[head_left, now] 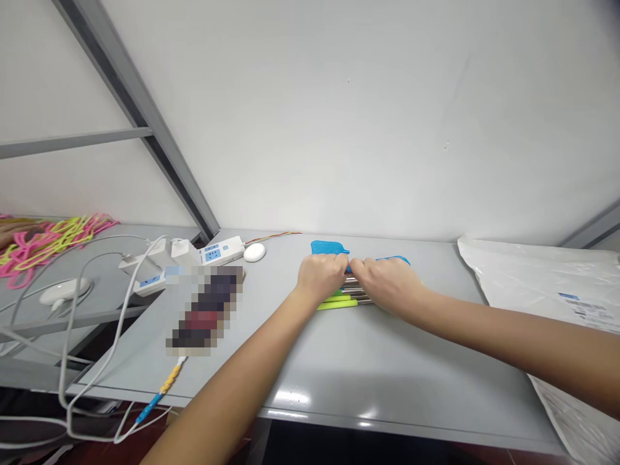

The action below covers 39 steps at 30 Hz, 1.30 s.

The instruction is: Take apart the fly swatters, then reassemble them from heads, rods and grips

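Both fists clenched: left hand (pixel 323 279) and right hand (pixel 387 282) grip a blue plastic piece (pixel 349 267) (mostly hidden by fingers), thumb sides together, mid-tabletop (pixel 368 368). Blue mesh swatter head (pixel 328 247) just behind the left. Lime-green handles (pixel 338 304) with metal rods (pixel 364 301) right below. Power strip (pixel 231 248) off left, white plastic mailer (pixel 527 274) right.

A smooth light-grey counter (pixel 436 368) stands with its back edge along a plain off-white wall (pixel 339 142), a grey metal post (pixel 140 103) with a grey crossbar (pixel 72 141) slanting at the counter's back-left corner, white light glinting near its front edge.
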Each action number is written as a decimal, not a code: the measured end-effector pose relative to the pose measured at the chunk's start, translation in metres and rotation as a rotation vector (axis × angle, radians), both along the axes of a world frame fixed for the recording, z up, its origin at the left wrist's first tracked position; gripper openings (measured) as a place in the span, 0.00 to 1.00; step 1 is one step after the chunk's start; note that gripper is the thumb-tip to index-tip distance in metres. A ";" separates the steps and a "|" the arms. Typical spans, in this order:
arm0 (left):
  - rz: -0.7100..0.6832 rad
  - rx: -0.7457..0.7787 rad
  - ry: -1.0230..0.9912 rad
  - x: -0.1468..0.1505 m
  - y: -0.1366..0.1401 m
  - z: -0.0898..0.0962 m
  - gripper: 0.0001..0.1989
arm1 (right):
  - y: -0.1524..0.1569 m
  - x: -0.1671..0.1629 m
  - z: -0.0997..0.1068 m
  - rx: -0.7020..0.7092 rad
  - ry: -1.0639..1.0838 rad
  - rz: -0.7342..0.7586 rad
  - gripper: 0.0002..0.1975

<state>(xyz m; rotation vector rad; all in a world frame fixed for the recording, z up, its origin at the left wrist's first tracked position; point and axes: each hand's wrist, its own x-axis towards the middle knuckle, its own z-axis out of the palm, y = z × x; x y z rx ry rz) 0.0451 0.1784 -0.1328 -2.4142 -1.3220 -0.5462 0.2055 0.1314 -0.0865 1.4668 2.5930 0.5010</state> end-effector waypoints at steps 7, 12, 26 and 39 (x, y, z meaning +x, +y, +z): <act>0.042 -0.069 0.001 0.007 0.000 -0.002 0.07 | 0.005 0.011 -0.007 0.162 -0.041 0.078 0.12; 0.101 -0.103 -0.019 0.007 -0.003 0.001 0.09 | 0.010 0.010 0.001 0.197 -0.052 0.109 0.13; -0.109 0.048 0.008 0.008 -0.034 0.016 0.06 | 0.013 0.032 0.035 -0.804 0.554 -0.033 0.18; -0.256 -0.731 0.064 0.017 -0.092 0.057 0.10 | -0.054 0.053 0.017 -0.642 0.376 0.034 0.11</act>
